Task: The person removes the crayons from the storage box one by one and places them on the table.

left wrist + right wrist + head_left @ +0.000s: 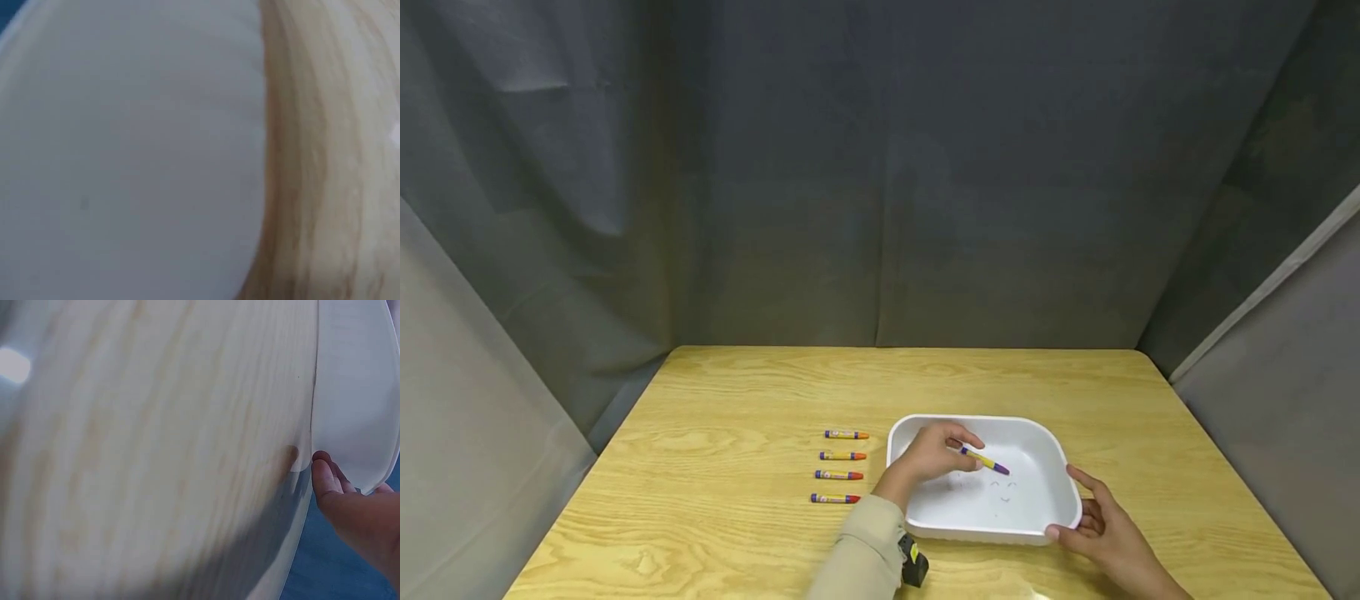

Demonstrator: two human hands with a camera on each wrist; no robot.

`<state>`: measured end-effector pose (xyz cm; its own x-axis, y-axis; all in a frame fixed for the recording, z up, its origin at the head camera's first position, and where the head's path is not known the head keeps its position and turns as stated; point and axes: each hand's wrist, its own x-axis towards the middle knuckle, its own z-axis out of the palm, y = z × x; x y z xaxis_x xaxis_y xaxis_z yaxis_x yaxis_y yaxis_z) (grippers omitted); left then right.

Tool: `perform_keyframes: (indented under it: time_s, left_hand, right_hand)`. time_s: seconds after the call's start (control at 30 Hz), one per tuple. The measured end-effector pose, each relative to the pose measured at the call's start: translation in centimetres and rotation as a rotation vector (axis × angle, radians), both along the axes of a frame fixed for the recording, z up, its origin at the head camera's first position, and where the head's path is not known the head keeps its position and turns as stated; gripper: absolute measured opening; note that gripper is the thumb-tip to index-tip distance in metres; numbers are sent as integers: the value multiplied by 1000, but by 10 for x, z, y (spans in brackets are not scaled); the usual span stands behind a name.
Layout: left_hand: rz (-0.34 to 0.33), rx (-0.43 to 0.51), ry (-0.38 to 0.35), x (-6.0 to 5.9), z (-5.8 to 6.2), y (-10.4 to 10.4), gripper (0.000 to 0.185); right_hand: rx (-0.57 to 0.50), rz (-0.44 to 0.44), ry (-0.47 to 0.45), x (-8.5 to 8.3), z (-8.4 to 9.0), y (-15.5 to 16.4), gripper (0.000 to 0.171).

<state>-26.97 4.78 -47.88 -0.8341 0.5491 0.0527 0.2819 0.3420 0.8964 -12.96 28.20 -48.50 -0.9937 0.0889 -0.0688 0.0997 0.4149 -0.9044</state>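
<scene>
Inside the white tray (958, 531), a purple crayon (992, 463) with a yellow wrapper slants between the thumb and fingers of my left hand (936, 454). The thumb is right beside the crayon, while the fingers stand apart above it. My right hand (1108, 533) grips the near right corner of the tray, thumb at the front rim and index finger along the right side. In the right wrist view that hand (359, 515) is around the tray's end (356, 394). Only the tray wall (137, 137) and tabletop show in the left wrist view.
Left of the tray several crayons lie in a column, from an orange crayon (846, 435) at the back to a red crayon (835, 499) in front. Small smiling faces are marked on the tray floor. Dark curtains (880, 183) hang behind the wooden table (715, 467).
</scene>
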Motion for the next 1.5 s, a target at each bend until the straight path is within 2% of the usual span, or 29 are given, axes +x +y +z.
perform_keyframes:
  time_s: [0.2, 0.43, 0.73, 0.97, 1.5]
  left_hand:
    - [-24, -32, 10, -4, -4, 6, 25]
    - [-9, -68, -54, -4, -5, 9, 31]
    - [138, -96, -41, 5, -10, 23, 34]
    - [212, -115, -26, 7, -18, 29, 29]
    - [174, -187, 63, 12, -14, 27, 17]
  right_hand:
    - [7, -7, -8, -1, 3, 0, 90]
    - [22, -12, -9, 0, 5, -2, 90]
    - [-22, 1, 10, 1, 4, -3, 90]
    - [-10, -6, 36, 1, 2, -3, 89]
    - [-30, -10, -40, 0, 1, 0, 90]
